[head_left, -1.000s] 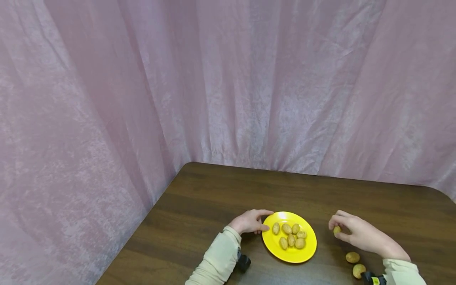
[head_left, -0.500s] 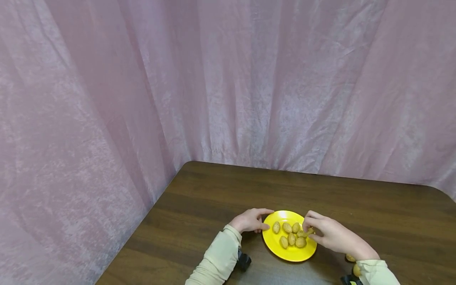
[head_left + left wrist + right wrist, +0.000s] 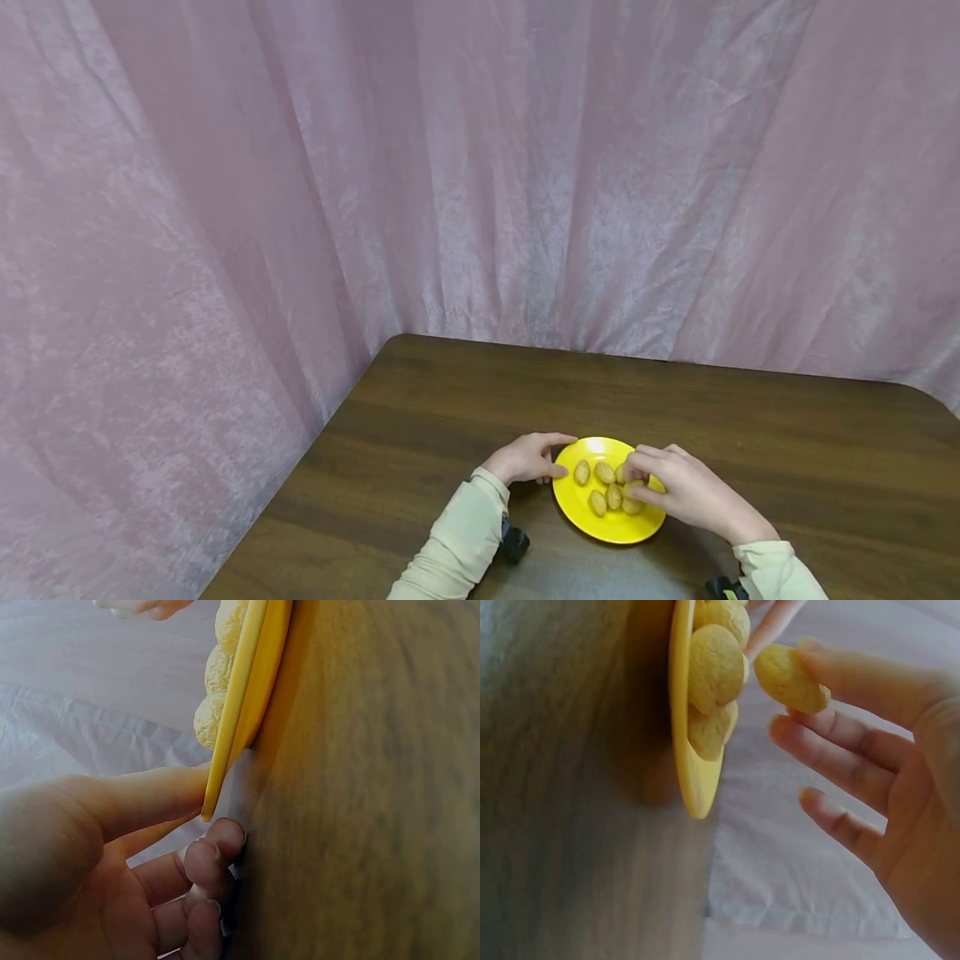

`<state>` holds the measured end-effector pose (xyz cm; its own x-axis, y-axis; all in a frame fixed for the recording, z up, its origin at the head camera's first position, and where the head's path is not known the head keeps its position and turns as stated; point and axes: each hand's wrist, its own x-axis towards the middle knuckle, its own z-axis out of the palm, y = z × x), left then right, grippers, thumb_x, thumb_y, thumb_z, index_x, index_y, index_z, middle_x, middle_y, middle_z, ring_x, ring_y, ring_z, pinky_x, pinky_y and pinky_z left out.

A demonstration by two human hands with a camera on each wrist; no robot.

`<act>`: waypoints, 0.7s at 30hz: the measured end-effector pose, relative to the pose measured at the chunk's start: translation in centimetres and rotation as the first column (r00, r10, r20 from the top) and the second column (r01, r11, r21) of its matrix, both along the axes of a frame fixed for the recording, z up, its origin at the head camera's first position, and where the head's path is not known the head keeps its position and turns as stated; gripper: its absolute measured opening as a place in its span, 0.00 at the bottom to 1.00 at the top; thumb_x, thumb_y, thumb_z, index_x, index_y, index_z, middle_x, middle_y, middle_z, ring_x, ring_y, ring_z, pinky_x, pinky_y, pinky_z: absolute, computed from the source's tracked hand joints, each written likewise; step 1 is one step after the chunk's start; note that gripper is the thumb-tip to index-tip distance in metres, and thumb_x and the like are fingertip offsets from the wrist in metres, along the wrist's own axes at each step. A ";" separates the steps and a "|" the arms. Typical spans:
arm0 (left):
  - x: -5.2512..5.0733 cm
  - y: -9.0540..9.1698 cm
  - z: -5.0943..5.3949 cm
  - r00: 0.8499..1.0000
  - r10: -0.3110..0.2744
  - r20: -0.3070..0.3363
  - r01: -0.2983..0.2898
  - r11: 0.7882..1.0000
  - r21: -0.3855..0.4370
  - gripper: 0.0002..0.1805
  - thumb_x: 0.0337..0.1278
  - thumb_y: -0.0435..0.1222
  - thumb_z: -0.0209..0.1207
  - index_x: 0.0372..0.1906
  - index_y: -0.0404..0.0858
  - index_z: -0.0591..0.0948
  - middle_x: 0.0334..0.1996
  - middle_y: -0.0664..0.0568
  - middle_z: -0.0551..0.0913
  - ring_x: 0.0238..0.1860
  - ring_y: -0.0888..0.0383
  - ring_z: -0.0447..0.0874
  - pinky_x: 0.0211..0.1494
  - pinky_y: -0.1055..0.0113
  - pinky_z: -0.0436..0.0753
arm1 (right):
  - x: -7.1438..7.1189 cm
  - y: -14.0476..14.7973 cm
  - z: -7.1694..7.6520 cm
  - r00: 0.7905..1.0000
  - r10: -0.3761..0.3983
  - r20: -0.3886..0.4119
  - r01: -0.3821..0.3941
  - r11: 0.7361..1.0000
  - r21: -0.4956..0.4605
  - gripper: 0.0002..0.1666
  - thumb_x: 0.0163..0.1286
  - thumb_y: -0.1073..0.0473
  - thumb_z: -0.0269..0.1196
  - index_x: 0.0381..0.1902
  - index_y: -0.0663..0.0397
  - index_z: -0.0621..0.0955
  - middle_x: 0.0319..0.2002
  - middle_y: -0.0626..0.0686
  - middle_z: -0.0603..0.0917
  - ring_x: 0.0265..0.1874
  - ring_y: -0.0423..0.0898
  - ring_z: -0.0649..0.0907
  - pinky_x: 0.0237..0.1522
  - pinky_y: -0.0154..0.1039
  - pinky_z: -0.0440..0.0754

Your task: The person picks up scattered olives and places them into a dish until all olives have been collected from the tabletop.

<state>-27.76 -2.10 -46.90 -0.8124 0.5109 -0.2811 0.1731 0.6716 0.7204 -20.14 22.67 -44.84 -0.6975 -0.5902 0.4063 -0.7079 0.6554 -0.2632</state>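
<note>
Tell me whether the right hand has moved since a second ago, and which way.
Yes. In the head view, the right hand has moved left across the table, from beside the yellow plate to over its right side.

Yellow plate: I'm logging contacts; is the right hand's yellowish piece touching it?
Apart: the right wrist view shows a gap between the yellow plate and the yellowish piece pinched in the right hand.

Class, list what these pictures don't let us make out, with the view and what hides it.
Head: some nuts, partly hidden by the right hand.
Left wrist: the yellow plate, cut off by the top edge.
Right wrist: the far side of the held nut, turned away.
Right wrist: tabletop grain, blurred.
</note>
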 end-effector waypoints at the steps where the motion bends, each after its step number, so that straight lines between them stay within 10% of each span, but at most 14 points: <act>1: 0.0 0.0 0.0 1.000 0.001 -0.002 -0.001 1.000 -0.002 0.28 0.59 0.36 0.64 0.66 0.50 0.74 0.19 0.53 0.73 0.20 0.60 0.71 0.24 0.72 0.70 | 0.0 -0.1 -0.1 1.000 -0.001 -0.005 0.001 1.000 -0.005 0.14 0.54 0.59 0.72 0.31 0.38 0.77 0.30 0.33 0.76 0.27 0.29 0.74 0.34 0.33 0.68; 13: -0.1 0.1 -0.3 1.000 -0.007 -0.003 0.007 1.000 -0.010 0.29 0.59 0.37 0.64 0.66 0.50 0.74 0.20 0.53 0.73 0.20 0.60 0.72 0.24 0.72 0.71 | 0.0 -0.9 -0.6 0.998 -0.009 -0.055 0.009 1.000 0.007 0.20 0.50 0.70 0.72 0.32 0.42 0.78 0.31 0.37 0.76 0.28 0.31 0.75 0.34 0.34 0.69; 21: -0.1 0.0 -0.2 1.000 -0.009 -0.012 0.009 1.000 -0.020 0.29 0.59 0.37 0.63 0.66 0.51 0.73 0.21 0.53 0.73 0.20 0.60 0.72 0.25 0.71 0.71 | 0.0 -0.3 0.3 0.996 -0.068 0.058 0.064 0.996 0.064 0.18 0.54 0.70 0.70 0.37 0.43 0.79 0.35 0.38 0.78 0.30 0.29 0.75 0.35 0.35 0.71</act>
